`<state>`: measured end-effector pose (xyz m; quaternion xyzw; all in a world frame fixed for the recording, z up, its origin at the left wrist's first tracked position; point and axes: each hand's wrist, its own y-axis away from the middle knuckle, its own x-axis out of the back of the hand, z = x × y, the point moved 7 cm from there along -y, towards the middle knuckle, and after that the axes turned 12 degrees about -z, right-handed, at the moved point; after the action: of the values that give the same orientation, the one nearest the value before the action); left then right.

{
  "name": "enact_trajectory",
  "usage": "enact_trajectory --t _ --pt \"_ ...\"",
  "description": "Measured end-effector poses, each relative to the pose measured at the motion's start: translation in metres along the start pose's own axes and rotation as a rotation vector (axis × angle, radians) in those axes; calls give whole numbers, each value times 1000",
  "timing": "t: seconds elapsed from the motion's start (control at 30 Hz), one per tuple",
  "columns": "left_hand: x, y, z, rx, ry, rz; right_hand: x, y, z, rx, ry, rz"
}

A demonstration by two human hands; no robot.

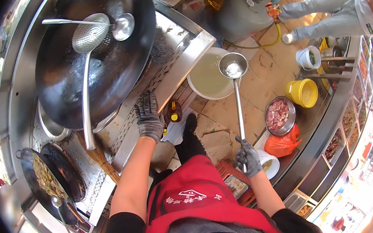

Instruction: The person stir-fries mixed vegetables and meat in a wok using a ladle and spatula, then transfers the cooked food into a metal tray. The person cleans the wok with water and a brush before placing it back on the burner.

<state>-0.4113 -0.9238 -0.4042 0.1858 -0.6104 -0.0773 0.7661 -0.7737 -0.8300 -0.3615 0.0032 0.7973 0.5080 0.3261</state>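
Observation:
My right hand (pixel 248 158), in a grey glove, is closed around the long handle of a steel ladle (pixel 233 66). The ladle's bowl is over a white bucket of cloudy liquid (pixel 208 80). My left hand (pixel 149 117), gloved too, rests flat with fingers together on the steel stove edge and holds nothing that I can see. Beyond it stands a large dark wok (pixel 57 74). A perforated skimmer (pixel 91 33) and a second ladle (pixel 123 26) lie in the wok.
A smaller wok of food (pixel 45 173) stands at left, near a bamboo brush (pixel 101 161). A gas cylinder (pixel 243 14) and another person (pixel 365 6) are at upper right. On the right are a steel bowl of raw meat (pixel 277 113), a yellow bucket (pixel 300 94) and a red bag (pixel 282 143).

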Motion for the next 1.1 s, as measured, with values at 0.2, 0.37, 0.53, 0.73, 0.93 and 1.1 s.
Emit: enact_trajectory --t 0.2,0.37,0.53,0.73,0.93,1.1 --pt "35 138 11 -248 366 126 -70 151 48 146 60 -362" --pt "50 353 -63 -417 488 132 -128 223 120 162 24 -592" --pt "89 517 -207 -161 444 581 -217 258 201 61 268 -963" --pt "79 683 -339 480 494 862 -303 262 316 -170 350 -890" --pt "14 768 -394 681 776 1116 -354 246 389 -182 899 -609" --pt "-31 819 -390 895 735 1011 -382 242 417 -23 1331 -491"
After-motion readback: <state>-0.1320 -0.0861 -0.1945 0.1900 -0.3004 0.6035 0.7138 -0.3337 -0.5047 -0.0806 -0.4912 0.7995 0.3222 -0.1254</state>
